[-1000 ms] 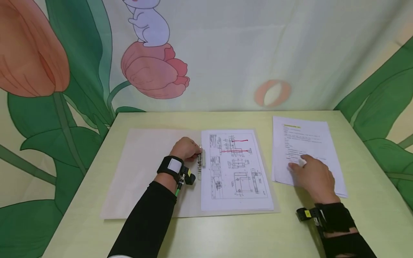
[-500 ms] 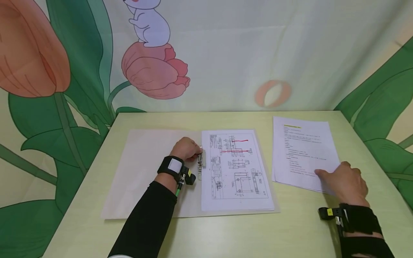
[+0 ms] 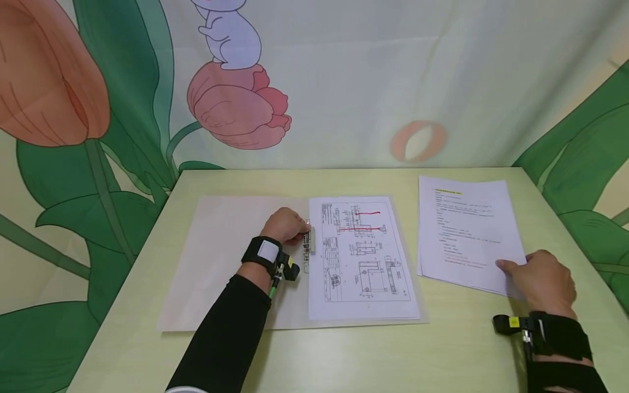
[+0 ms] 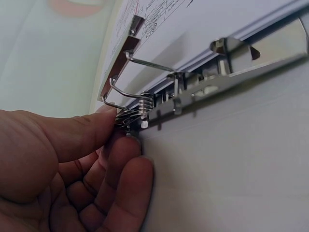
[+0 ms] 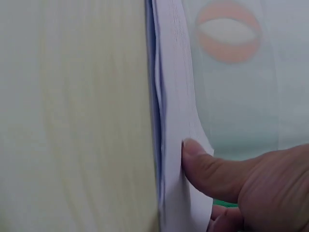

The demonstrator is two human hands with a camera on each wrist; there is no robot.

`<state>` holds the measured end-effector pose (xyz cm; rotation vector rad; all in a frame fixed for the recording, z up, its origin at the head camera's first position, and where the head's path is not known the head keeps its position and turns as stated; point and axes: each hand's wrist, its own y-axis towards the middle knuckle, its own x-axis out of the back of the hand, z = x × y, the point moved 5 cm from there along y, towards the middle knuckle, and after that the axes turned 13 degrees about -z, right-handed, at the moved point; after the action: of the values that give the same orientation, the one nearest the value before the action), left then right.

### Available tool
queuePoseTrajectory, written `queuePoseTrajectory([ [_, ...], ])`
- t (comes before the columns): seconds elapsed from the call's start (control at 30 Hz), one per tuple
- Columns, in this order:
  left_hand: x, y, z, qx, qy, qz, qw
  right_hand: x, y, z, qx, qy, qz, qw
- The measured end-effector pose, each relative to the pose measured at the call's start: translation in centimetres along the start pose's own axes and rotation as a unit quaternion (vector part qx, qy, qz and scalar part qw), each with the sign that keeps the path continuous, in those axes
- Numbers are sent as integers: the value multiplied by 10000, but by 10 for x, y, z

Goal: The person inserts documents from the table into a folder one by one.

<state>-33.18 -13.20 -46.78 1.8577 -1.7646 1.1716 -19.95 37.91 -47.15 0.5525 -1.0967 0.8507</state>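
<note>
An open white folder [image 3: 196,295] lies on the table with a metal lever clip [image 3: 307,254] along its middle. My left hand [image 3: 282,225] pinches the clip's lever end between thumb and fingers. In the left wrist view the clip's pressing bar [image 4: 117,67] stands raised on wire arms beside a coil spring. Printed technical drawings [image 3: 368,307] with red lines lie on the folder's right half. My right hand [image 3: 543,279] holds the lower right corner of a stack of printed sheets [image 3: 464,229], thumb on top and fingers at the edge. Its layered edges [image 5: 159,106] show in the right wrist view.
The pale wooden table [image 3: 344,360] ends at a curtain [image 3: 354,82] printed with flowers and a rabbit. A strip of tabletop separates the folder from the stack. Each wrist wears a black strap with a small camera.
My right hand has slid from the middle of the stack rightward to its lower right corner and now grips it there. My left hand stays on the clip.
</note>
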Motion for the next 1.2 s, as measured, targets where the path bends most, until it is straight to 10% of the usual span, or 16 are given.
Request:
queuePoseTrajectory([
  [0.93, 3, 2, 7, 129, -20, -14, 9999, 17, -7, 19, 297, 9, -794, 9964],
  [1.2, 1, 4, 6, 62, -33, -69, 10000, 38, -15, 27, -345, 864, -785, 9926],
])
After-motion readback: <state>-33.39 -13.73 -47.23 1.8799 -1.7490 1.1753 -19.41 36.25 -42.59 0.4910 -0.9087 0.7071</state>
